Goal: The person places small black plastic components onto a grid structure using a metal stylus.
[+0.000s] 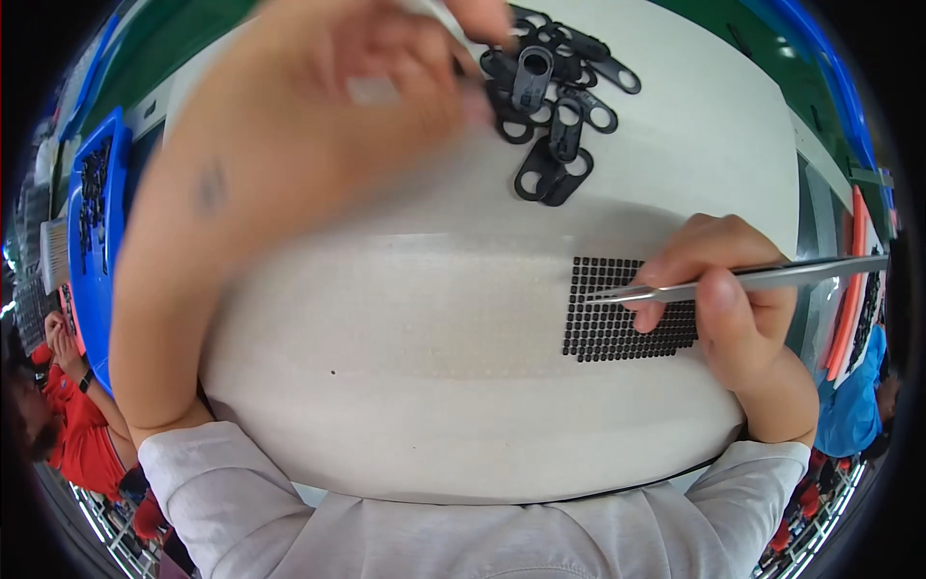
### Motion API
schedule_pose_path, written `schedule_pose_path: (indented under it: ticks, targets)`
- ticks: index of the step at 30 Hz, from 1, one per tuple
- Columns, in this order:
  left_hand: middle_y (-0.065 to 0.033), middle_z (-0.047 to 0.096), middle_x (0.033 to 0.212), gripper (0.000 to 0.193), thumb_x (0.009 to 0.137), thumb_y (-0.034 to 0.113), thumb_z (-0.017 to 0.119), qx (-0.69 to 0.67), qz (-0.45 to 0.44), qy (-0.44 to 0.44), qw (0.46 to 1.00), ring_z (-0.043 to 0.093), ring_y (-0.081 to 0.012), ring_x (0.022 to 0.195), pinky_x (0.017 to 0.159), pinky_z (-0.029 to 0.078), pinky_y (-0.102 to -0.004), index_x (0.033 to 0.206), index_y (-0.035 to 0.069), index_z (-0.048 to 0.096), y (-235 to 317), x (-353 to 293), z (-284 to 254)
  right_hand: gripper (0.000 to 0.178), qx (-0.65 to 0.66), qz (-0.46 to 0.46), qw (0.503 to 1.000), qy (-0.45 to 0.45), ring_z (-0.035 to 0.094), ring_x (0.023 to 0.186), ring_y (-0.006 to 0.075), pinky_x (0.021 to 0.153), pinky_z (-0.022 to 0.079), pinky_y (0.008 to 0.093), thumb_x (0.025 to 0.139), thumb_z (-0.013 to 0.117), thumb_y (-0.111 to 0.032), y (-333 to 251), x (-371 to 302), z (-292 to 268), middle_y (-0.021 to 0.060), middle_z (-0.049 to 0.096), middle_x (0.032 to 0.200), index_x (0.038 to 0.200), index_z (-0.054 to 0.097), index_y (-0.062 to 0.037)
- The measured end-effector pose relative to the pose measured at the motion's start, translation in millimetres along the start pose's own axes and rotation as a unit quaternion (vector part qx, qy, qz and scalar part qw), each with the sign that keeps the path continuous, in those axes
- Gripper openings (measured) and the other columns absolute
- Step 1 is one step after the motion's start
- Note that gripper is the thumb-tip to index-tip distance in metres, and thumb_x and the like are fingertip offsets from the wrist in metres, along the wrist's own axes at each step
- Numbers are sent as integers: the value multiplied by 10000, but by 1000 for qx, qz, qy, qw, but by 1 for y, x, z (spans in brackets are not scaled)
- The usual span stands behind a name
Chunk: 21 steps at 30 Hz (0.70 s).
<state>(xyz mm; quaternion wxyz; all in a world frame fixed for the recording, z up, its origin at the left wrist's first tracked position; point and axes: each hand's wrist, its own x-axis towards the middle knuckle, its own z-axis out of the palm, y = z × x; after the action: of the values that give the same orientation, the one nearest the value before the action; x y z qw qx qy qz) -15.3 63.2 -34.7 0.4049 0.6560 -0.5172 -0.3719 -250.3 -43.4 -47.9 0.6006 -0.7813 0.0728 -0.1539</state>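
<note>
My right hand [738, 299] is closed round a pair of metal tweezers [772, 280]. Their tips lie over a sheet of small black square pads [617, 333], set out in rows on the table at the right. Part of the sheet is hidden under the hand. My left hand [395, 68] is at the top, smeared by motion, beside a loose pile of flat black plastic pieces with round holes [567, 116]. Blur hides whether its fingers hold one.
The white table [386, 425] curves toward me, with a tiny black speck [333, 372] on it. A blue tray [96, 251] of black parts stands at the left. At the right is a red-edged tray [849, 289]. Other people in red [87, 429] and blue [854, 405] are at the sides.
</note>
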Motion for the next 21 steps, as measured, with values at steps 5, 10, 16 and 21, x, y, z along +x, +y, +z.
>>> schedule_pose_path:
  ticks: [5, 10, 16, 21]
  targets:
    - [-18, 511, 731, 172, 778, 126, 588, 107, -52, 147, 982, 516, -133, 669, 623, 436, -246, 906, 12, 579, -42, 29, -68, 174, 74, 48, 995, 40, 577, 596, 123, 523, 445, 214, 844, 482, -78, 13, -1, 69, 121, 596, 776, 838, 596, 54]
    - [-87, 583, 827, 234, 779, 168, 601, 311, 107, 227, 917, 529, -169, 706, 657, 428, -272, 927, -13, 581, -80, 22, -69, 145, 68, 39, 996, 47, 571, 566, 126, 503, 439, 216, 821, 503, -58, 17, 12, 92, 118, 599, 728, 821, 602, 49]
    - [-125, 576, 795, 236, 754, 195, 633, 345, 51, 32, 937, 541, -204, 747, 677, 432, -287, 864, -9, 594, -21, -22, -27, 211, -105, -105, 989, 7, 536, 465, 139, 449, 431, 235, 864, 437, -144, 10, 18, 78, 117, 585, 671, 786, 550, 16]
    - [-76, 554, 715, 194, 731, 139, 666, 314, -54, -43, 947, 521, -165, 679, 613, 416, -257, 784, -2, 544, -24, -25, -25, 181, -121, -64, 990, -22, 555, 509, 144, 485, 433, 235, 825, 488, -117, 23, 30, 86, 128, 602, 704, 809, 583, 36]
